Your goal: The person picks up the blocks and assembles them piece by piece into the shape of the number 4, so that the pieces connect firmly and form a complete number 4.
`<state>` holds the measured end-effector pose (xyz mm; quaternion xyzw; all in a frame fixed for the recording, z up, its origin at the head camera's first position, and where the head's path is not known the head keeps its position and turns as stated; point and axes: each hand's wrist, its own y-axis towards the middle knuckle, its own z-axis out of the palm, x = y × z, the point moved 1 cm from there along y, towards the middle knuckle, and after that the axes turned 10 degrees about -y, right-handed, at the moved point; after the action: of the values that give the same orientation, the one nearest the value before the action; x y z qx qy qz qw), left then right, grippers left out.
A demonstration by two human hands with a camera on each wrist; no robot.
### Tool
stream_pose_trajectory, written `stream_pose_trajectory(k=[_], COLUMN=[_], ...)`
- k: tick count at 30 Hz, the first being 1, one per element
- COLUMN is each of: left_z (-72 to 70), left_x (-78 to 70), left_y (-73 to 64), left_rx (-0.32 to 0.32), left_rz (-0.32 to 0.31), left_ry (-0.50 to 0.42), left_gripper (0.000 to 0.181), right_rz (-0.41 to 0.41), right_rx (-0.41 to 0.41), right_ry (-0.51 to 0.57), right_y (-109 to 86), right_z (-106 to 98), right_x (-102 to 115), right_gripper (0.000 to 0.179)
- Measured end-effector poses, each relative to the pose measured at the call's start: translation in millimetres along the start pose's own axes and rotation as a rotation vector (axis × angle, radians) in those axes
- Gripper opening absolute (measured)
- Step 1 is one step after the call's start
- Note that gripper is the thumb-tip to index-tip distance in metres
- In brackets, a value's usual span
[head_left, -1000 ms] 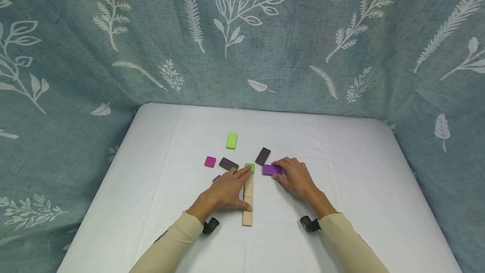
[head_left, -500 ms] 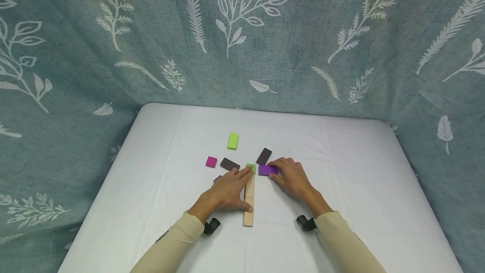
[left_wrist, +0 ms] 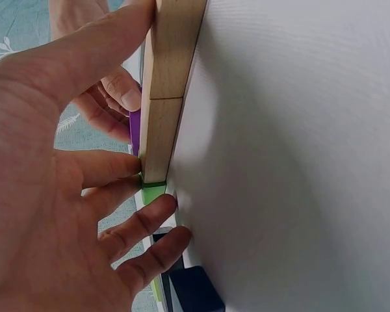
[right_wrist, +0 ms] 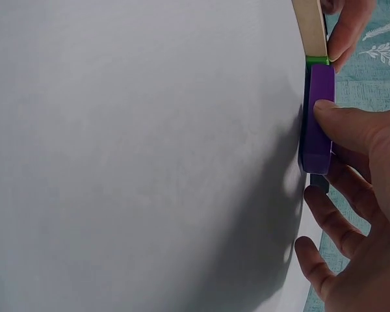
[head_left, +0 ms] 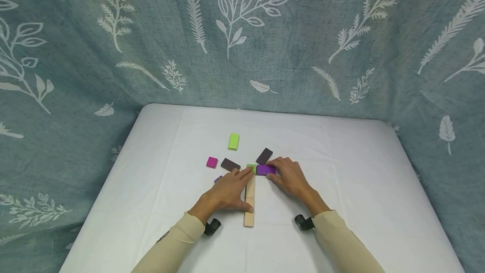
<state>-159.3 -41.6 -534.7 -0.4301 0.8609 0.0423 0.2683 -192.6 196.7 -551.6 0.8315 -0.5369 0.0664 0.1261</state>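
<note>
Plain wooden blocks (head_left: pixel 249 219) lie end to end in a straight row running away from me. At the far end of the row sits a green block (head_left: pixel 251 166). My left hand (head_left: pixel 227 191) spans the row, thumb on the near wood and fingertips at the green block. Between thumb and fingers, my right hand (head_left: pixel 292 177) pinches a purple block (head_left: pixel 266 170) lying crosswise. In the right wrist view that purple block (right_wrist: pixel 320 123) appears to touch the green one; its underside contact is hard to see.
Beyond the hands lie two dark blocks, one left (head_left: pixel 230 164) and one right (head_left: pixel 264 156). A magenta block (head_left: pixel 211 162) and a lime block (head_left: pixel 233 141) lie farther out. Another purplish block (head_left: pixel 217 178) is partly covered by the left hand. A white cloth (head_left: pixel 182 138) covers the table.
My right hand has slid the purple block leftward, from a small gap away up to the green block. The left hand has stayed in place on the row.
</note>
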Motion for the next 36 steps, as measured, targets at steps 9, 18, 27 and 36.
stream_pose_trajectory(k=[9, 18, 27, 36], left_z=[1.5, 3.0, 0.4, 0.1], left_x=[2.0, 3.3, 1.8, 1.0], left_y=[0.7, 1.7, 1.4, 0.3], left_rx=[-0.001, 0.002, 0.003, 0.005], left_rz=[0.003, 0.005, -0.004, -0.004], left_ry=[0.003, 0.005, 0.003, 0.001], left_gripper=[0.111, 0.112, 0.11, 0.11], right_rz=[0.002, 0.009, 0.015, 0.025], right_rx=[0.001, -0.005, 0.003, 0.01], right_ry=[0.0, 0.004, -0.005, -0.012], right_y=[0.0, 0.7, 2.1, 1.5], right_z=[0.7, -0.7, -3.3, -2.0], right_x=[2.2, 4.6, 6.0, 6.0], right_gripper=[0.038, 0.038, 0.038, 0.039])
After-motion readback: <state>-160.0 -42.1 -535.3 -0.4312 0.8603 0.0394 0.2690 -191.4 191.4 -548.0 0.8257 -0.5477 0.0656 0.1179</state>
